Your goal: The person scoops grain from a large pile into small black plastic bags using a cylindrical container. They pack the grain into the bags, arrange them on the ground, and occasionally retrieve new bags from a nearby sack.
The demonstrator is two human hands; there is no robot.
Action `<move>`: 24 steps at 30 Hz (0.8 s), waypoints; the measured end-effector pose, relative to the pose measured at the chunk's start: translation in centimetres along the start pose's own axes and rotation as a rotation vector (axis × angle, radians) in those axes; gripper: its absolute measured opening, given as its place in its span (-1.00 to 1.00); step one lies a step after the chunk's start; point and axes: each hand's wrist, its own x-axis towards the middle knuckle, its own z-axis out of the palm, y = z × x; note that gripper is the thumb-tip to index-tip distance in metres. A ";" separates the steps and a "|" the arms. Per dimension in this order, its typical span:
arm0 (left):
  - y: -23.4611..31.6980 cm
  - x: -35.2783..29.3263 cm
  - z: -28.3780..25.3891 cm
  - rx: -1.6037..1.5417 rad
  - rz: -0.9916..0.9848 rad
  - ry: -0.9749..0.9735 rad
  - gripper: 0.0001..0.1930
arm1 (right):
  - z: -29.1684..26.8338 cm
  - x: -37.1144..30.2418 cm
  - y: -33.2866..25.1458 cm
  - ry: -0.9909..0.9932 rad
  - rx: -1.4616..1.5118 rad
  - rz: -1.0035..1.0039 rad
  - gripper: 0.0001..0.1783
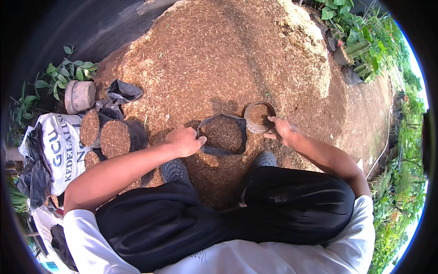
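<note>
Between my feet stands a black plastic grow bag [222, 134], its round mouth open and brown soil mix inside. My left hand [185, 140] is closed on the left side of its rim. Just to the right, my right hand [282, 129] grips a round grey-brown pot [257, 128] by its right side, fingers underneath and thumb at the rim. Some soil mix shows inside the pot, which is tilted so that its mouth faces me. The pot's left side is close against the bag's rim; whether they touch I cannot tell.
A large mound of soil mix [205, 59] spreads ahead. At my left are several filled black bags [115, 138], an upturned pot [80, 97], loose black plastic [123, 92] and a white printed sack [59, 150]. Potted plants [351, 52] line the right side. My shoes [174, 171] flank the bag.
</note>
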 end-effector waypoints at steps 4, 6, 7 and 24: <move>-0.2 0.3 0.4 -0.002 -0.049 0.036 -0.35 | 2.3 -3.2 1.0 0.735 -0.754 -0.721 -0.43; -0.6 0.8 1.0 -0.047 -0.081 -0.010 -0.35 | 2.6 -5.2 -0.3 0.235 -0.947 -0.835 -0.42; -0.8 1.0 1.3 -0.076 -0.088 -0.028 -0.35 | 3.0 -6.1 -1.1 -0.028 -1.009 -0.867 -0.41; -1.5 -3.0 2.8 -0.110 -0.062 -0.147 -0.56 | 6.5 -8.1 -0.1 -0.347 -1.289 -0.813 -0.58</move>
